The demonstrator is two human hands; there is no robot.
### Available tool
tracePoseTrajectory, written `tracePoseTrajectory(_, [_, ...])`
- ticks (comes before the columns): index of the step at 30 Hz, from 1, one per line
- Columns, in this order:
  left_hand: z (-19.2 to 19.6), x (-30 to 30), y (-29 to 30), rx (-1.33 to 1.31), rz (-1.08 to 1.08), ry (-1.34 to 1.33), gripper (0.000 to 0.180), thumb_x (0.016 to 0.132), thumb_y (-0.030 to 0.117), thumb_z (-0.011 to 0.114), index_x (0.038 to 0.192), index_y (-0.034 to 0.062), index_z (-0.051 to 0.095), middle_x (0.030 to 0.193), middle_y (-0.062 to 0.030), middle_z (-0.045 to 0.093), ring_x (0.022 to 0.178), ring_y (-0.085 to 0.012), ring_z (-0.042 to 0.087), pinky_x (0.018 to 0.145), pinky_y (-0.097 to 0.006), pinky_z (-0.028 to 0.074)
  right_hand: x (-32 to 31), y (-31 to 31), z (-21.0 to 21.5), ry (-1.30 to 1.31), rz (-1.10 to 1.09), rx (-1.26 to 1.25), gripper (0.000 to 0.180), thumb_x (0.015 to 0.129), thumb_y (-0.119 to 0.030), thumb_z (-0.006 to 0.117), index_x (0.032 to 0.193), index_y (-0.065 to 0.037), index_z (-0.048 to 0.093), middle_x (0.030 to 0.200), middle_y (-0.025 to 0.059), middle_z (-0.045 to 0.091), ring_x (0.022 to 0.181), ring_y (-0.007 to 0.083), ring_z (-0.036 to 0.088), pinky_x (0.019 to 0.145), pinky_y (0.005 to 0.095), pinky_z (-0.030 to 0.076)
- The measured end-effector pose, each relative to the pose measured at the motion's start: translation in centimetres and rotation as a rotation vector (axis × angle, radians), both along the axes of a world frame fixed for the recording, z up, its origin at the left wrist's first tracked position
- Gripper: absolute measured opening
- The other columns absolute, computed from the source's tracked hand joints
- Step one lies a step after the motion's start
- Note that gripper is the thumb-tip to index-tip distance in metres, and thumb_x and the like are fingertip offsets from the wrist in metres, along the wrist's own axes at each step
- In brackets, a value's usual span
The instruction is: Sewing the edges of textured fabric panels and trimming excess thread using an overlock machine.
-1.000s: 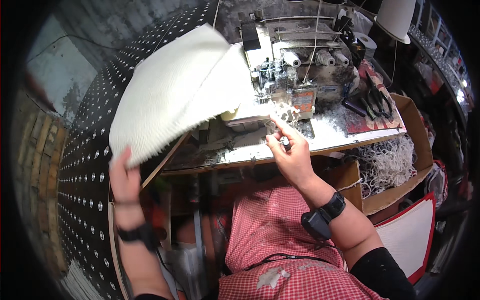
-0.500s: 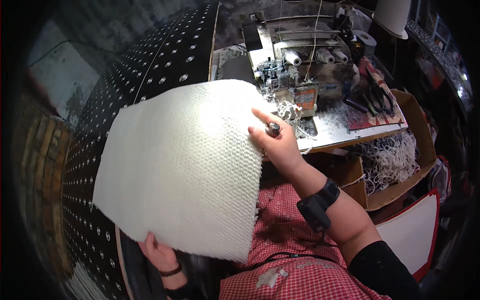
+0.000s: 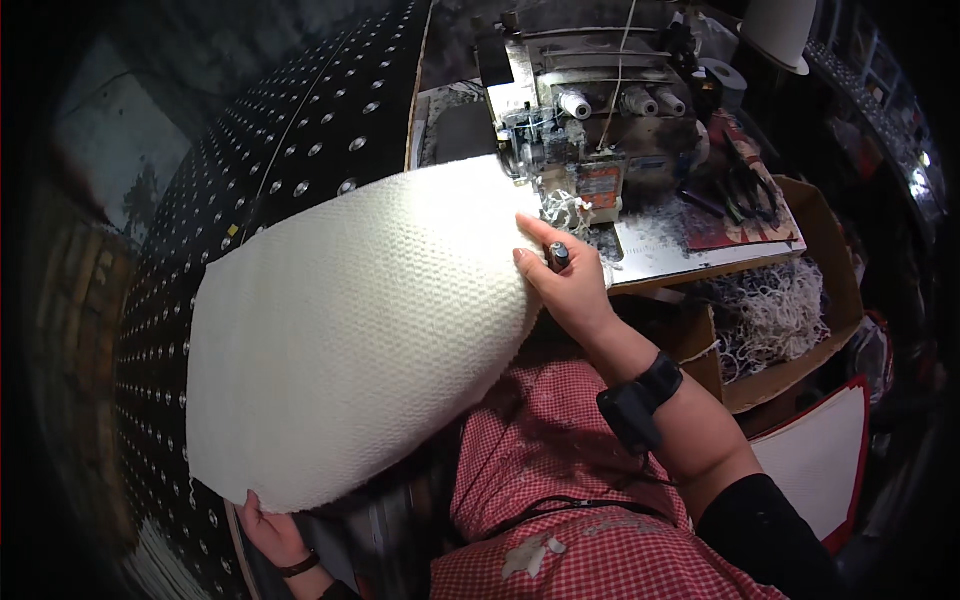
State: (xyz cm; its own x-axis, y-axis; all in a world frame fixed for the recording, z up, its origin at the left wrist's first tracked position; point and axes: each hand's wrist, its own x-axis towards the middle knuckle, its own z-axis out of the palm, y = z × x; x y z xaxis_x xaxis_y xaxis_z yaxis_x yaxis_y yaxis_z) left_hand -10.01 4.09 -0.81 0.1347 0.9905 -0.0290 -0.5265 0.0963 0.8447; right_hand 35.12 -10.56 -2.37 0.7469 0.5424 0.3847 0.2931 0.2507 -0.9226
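Note:
A large white textured fabric piece point(image 3: 350, 320) spreads across the left and middle of the view, its far right corner brightly lit. My left hand point(image 3: 275, 535) grips its near left edge, the thumb on top and the other fingers partly hidden beneath. At the right edge, my right hand point(image 3: 570, 285) pinches the cloth between thumb and fingers. A short dark cylindrical object point(image 3: 559, 257) also sits in that hand; its kind I cannot make out. The overlock sewing machine point(image 3: 600, 120) stands just beyond, with the fabric's far corner up against its front left side.
White thread scraps point(image 3: 565, 208) cling to the machine front. Dark-handled scissors point(image 3: 750, 195) lie on the table at right. Below, a cardboard box point(image 3: 835, 345) holds tangled white yarn waste point(image 3: 775, 320). A black panel with rows of metal studs point(image 3: 300, 185) runs along the left.
The fabric has swung toward the machine, and its near right corner has lifted off my apron. My left hand has moved left and down; my right hand has shifted slightly right. Both keep their hold.

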Motion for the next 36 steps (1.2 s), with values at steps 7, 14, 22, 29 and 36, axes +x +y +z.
tracePoseTrajectory(7, [1.0,2.1,3.8,-0.052,-0.086,-0.017,0.043,0.086,0.002,0.044,0.128,-0.0011,0.035,0.13,-0.013,0.042,0.118,-0.0243,0.041,0.102,-0.038,0.031,-2.0,-1.9,0.6,0.104,0.112,-0.045,0.039,0.082,-0.01,0.059,0.118,0.003,0.051,0.114,0.0156,0.057,0.105,0.0157,0.053,0.091,0.0252,0.039])
tracePoseTrajectory(14, [3.2,5.9,8.1,0.04,-0.148,0.127,0.038,0.085,-0.001,0.044,0.122,-0.0038,0.042,0.122,-0.0123,0.049,0.112,-0.0234,0.047,0.097,-0.035,0.037,-3.4,-3.6,1.2,0.156,0.142,-0.135,0.039,0.082,-0.01,0.059,0.118,0.002,0.051,0.114,0.015,0.057,0.104,0.0138,0.053,0.09,0.0245,0.04])
tracePoseTrajectory(22, [3.5,9.8,14.3,-0.075,-0.159,0.165,0.029,0.085,0.001,0.045,0.113,-0.008,0.045,0.114,-0.0159,0.052,0.104,-0.0243,0.052,0.091,-0.034,0.043,-4.1,-4.3,1.3,0.109,0.072,-0.161,0.034,0.082,-0.01,0.06,0.114,0.0,0.056,0.106,0.0112,0.062,0.093,0.0093,0.056,0.083,0.022,0.043])
tracePoseTrajectory(29, [3.8,14.0,19.7,-0.106,-0.199,0.166,0.025,0.084,-0.001,0.044,0.108,-0.0073,0.046,0.106,-0.0163,0.054,0.098,-0.0261,0.055,0.085,-0.034,0.047,-3.0,-3.3,0.7,0.113,-0.014,-0.064,0.019,0.081,-0.009,0.061,0.099,-0.002,0.064,0.08,0.0028,0.064,0.072,0.0052,0.056,0.064,0.0195,0.045])
tracePoseTrajectory(36, [1.5,16.4,27.7,-0.054,-0.27,0.356,0.017,0.083,0.003,0.048,0.096,-0.0077,0.054,0.089,-0.0114,0.059,0.08,-0.0181,0.057,0.07,-0.026,0.047,-0.2,-0.7,0.7,-0.08,-0.176,-0.056,0.011,0.078,-0.008,0.058,0.085,-0.003,0.065,0.075,0.0046,0.064,0.066,0.0083,0.059,0.055,0.0203,0.045])
